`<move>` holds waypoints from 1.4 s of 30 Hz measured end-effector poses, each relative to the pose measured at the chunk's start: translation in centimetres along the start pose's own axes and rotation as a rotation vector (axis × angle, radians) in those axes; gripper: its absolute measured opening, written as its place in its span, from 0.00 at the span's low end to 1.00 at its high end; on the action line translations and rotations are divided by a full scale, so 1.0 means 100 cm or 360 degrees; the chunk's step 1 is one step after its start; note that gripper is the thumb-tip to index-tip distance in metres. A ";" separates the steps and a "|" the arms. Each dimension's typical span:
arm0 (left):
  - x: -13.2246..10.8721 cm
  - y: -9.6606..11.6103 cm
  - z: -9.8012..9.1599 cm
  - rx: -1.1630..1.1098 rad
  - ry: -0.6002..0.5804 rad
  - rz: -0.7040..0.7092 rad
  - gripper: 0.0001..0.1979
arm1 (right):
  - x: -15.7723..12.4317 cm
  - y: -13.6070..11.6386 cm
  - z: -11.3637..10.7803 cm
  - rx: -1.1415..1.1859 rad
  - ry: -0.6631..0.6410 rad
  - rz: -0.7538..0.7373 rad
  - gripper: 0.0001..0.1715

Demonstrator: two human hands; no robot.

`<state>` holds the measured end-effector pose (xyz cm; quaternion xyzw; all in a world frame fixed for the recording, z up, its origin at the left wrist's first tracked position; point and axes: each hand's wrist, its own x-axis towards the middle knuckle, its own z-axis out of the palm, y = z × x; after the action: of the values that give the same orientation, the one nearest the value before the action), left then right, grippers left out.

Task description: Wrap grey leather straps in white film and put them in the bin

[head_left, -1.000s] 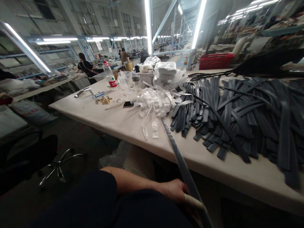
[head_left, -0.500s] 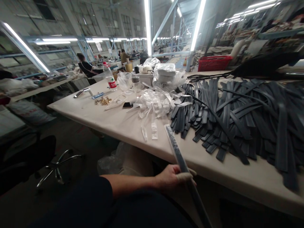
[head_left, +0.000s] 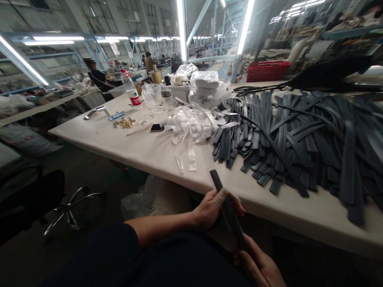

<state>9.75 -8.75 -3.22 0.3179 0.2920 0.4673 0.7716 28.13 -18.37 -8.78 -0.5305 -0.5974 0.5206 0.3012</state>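
A dark grey flat strap slants from the table's front edge down toward my body. My left hand is closed around its upper part, thumb on top, with pale coverings on some of its fingers. Lower down, my right hand grips the same strap; the strap's lower end is hidden in shadow. Just beyond, a large heap of similar dark straps lies on the right of the table. White film strips are piled to the left of that heap.
The cream-covered table carries a red-labelled bottle, brass-coloured small parts, a phone, a jar and plastic bags. A red basket stands behind. An office chair is at left.
My right hand has come into view, holding the strap's lower part. The strap has drawn back toward me, and the pale layer at its far end no longer shows.
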 end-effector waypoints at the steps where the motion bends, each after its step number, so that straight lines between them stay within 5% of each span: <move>1: -0.002 -0.005 0.002 0.0047 -0.0071 -0.0055 0.30 | 0.009 -0.012 0.004 0.0043 -0.0004 -0.0061 0.25; 4: -0.003 -0.004 0.003 0.0044 -0.0010 -0.0041 0.30 | 0.027 -0.036 0.012 0.0092 0.0037 -0.0178 0.26; 9: 0.001 0.013 -0.001 0.0003 0.0273 0.0083 0.20 | 0.032 -0.037 0.016 0.0074 0.0108 -0.0154 0.24; 16: -0.016 -0.007 0.004 0.0256 -0.0015 -0.0316 0.24 | 0.037 -0.043 0.019 -0.0001 0.0335 -0.0223 0.29; 24: -0.004 0.013 -0.005 0.0101 0.0291 -0.0027 0.21 | 0.037 -0.045 0.018 0.0054 0.0183 -0.0143 0.25; 29: -0.011 0.004 -0.005 0.0145 0.0025 -0.0304 0.21 | 0.041 -0.049 0.017 -0.0023 0.0266 -0.0217 0.27; 34: 0.001 0.020 -0.007 -0.0007 0.0234 0.0036 0.24 | 0.041 -0.048 0.016 0.0056 0.0181 -0.0179 0.23; 39: -0.009 0.010 -0.007 0.0168 0.0127 -0.0274 0.22 | 0.043 -0.051 0.016 -0.0031 0.0250 -0.0228 0.26; 42: -0.014 0.010 -0.007 0.0209 0.0068 -0.0278 0.24 | 0.043 -0.054 0.015 -0.0048 0.0224 -0.0239 0.27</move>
<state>8.14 -9.47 -2.74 0.3309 0.3650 0.3847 0.7806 23.96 -14.21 -4.90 -0.5240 -0.6205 0.4490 0.3725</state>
